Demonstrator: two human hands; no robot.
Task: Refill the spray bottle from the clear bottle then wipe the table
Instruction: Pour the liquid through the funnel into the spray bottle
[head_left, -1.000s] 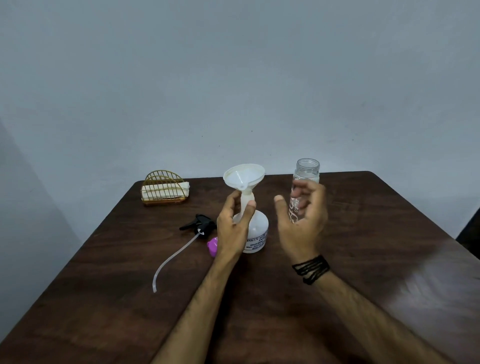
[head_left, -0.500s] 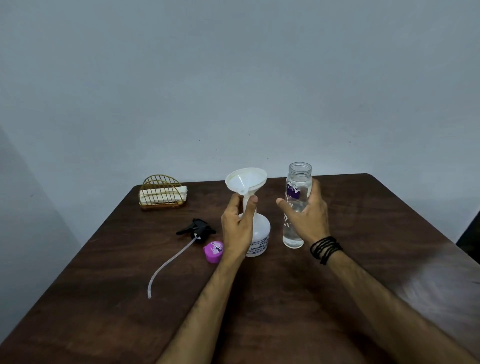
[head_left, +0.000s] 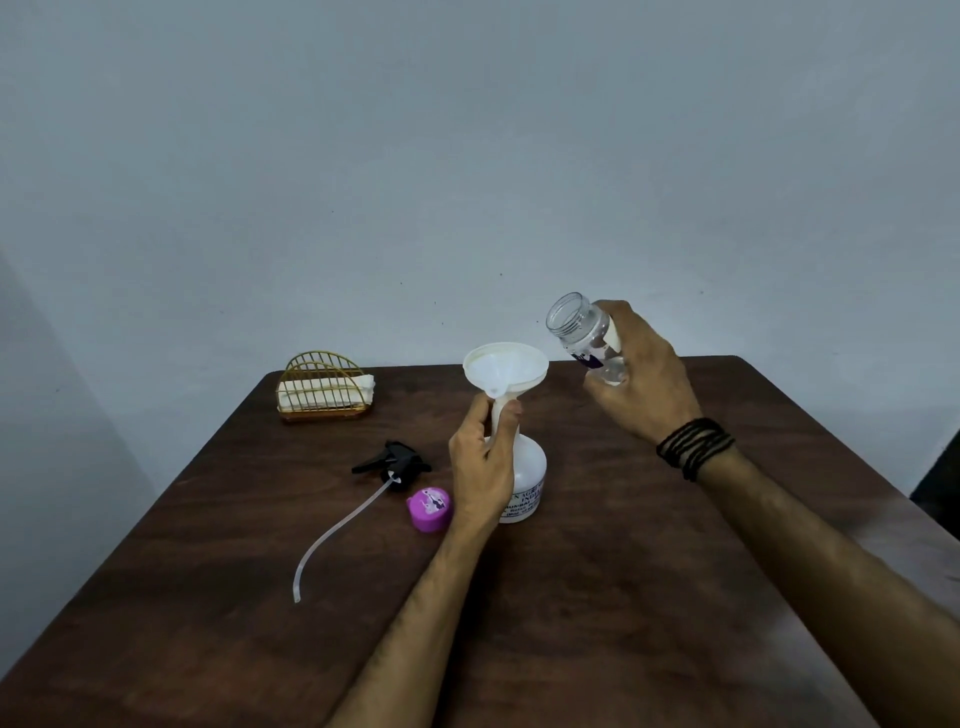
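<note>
A white spray bottle (head_left: 527, 475) stands near the middle of the dark wooden table (head_left: 649, 597), its top off. A white funnel (head_left: 505, 368) sits in its neck. My left hand (head_left: 480, 467) grips the bottle's neck just under the funnel. My right hand (head_left: 641, 382) holds the clear bottle (head_left: 584, 335) in the air, tilted with its open mouth pointing left and up, to the right of and slightly above the funnel. No liquid is seen leaving it.
The black spray head (head_left: 393, 462) with its long tube lies left of the bottle. A purple cap (head_left: 429, 509) lies beside it. A gold wire holder (head_left: 324, 389) with white cloths stands at the back left. A wall rises behind the table.
My right hand has lifted the clear bottle off the table and tilted it toward the funnel. My left hand stays on the spray bottle's neck.
</note>
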